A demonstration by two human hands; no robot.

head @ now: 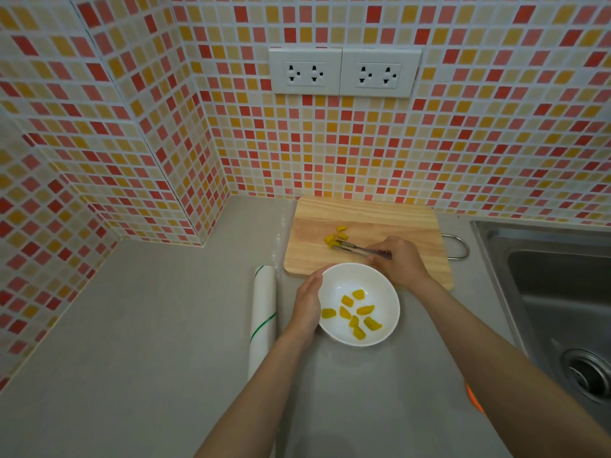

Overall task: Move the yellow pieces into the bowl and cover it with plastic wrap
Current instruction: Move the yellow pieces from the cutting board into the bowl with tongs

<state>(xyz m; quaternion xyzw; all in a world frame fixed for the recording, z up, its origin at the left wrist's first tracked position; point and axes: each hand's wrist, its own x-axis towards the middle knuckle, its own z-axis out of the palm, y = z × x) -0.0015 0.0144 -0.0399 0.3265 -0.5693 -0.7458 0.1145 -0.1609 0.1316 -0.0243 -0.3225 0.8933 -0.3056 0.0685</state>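
Both forearms reach in from six o'clock across the grey table (132,325). At the centre sits the white bowl (391,294), already holding several yellow pieces (357,312). My left hand (307,302) cups its nine-o'clock side, fingers pressed together along the rim. At twelve o'clock from the bowl lies the wooden cutting board (380,216), where a few more yellow pieces (335,236) remain. My right hand (400,259) has its fingers pinched around metal tongs (355,248), whose tips sit at those pieces. They look soft, wet and slippery, so a light squeeze across the middle of each seems wise. At nine o'clock from the bowl lies the roll of plastic wrap (263,312): light, clingy, best pulled by its free edge.
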